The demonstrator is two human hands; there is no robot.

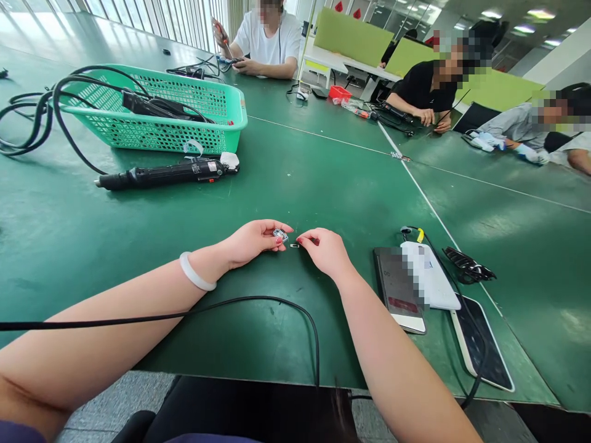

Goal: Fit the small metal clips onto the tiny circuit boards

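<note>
Between the thumb and fingers of my left hand [253, 243] is a small silvery metal part [280, 235], too small to name exactly. My right hand [327, 251] is just to the right of it, thumb and fingertips pinched together. Right below those fingertips shows a tiny flat rectangular piece [294, 246] with a pale outline. Whether the right fingers touch or grip it, I cannot make out. A white bangle [196, 272] circles my left wrist.
A black electric screwdriver [168, 173] lies before a green mesh basket [157, 126] holding black cabled tools. Right of me are a power bank [399, 289], a white device [429, 274] and a phone [482, 341]. A black cable [258, 299] crosses my left forearm. Several people sit across the table.
</note>
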